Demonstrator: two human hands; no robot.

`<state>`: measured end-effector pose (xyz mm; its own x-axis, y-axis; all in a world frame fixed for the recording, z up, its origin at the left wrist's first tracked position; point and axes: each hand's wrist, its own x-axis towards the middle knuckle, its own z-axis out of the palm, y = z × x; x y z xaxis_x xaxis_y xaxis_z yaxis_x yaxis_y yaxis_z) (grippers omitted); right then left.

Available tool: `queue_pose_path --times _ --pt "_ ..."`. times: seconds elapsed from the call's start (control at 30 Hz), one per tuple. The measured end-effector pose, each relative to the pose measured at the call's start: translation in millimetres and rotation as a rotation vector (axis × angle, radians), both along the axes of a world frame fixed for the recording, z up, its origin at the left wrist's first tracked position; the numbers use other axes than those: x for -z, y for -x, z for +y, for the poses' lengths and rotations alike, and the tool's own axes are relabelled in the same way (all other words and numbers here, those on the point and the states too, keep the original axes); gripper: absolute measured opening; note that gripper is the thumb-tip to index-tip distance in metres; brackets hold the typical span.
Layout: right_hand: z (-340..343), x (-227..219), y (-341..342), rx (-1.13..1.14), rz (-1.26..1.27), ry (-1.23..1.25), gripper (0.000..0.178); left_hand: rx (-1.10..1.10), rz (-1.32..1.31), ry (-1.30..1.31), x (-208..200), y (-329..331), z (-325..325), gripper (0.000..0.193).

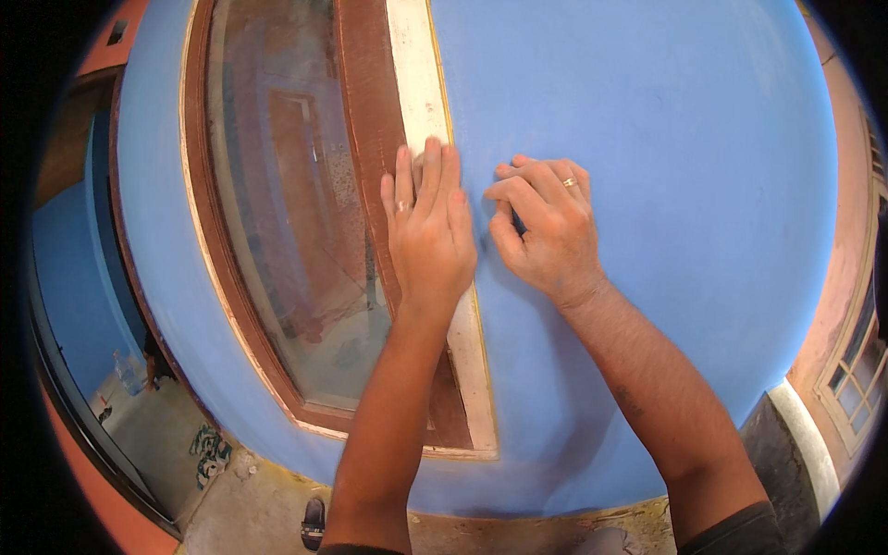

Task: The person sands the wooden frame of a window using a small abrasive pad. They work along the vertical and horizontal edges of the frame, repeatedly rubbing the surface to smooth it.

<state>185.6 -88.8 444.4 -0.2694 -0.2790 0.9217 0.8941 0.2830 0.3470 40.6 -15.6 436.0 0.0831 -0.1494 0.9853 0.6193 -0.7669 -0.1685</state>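
My left hand (430,227) lies flat along the cream strip (418,69) beside the window's brown wooden frame (367,83), its fingers stretched upward. A thin yellow line runs down the strip's outer edge, where the blue wall (638,120) begins. Just right of that edge, my right hand (550,222) is at the blue wall with its fingers curled in and the thumb close to them. Whatever is between those fingers, if anything, is hidden. The window pane (296,185) is left of my left hand and shows reflections.
At the left is a doorway with a clear plastic bottle (129,373) and a crumpled patterned cloth (211,453) on the floor. A dark sandal (314,524) rests on the concrete below the wall. A low ledge (803,444) and a barred window (856,370) are at the right.
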Motion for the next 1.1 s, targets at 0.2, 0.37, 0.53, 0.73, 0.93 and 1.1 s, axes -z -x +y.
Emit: queue_pose_path --times 0.2,0.37,0.53,0.73,0.93,1.1 --pt "1.4 2.1 -2.9 -0.016 0.001 -0.001 0.013 -0.020 0.098 0.222 139.6 7.5 -15.1 0.050" --pt "4.0 1.3 -1.2 -0.011 0.000 -0.021 0.012 -0.055 0.106 0.266 168.1 5.2 -16.1 0.052" --pt "-0.2 -2.2 -1.2 0.001 0.003 -0.020 0.013 -0.067 0.032 0.082 50.9 -5.3 -4.2 0.052" --pt "0.1 -0.2 0.8 -0.003 0.007 -0.026 0.015 -0.055 -0.040 -0.110 -33.3 -3.2 6.6 0.051" --pt "-3.1 4.2 -5.3 -0.020 0.029 0.014 0.017 -0.042 0.075 0.143 110.5 -2.2 -5.3 0.052" --pt "-1.6 5.0 1.4 -0.007 -0.009 0.000 0.013 -0.036 0.181 0.507 287.6 17.6 -20.3 0.058"
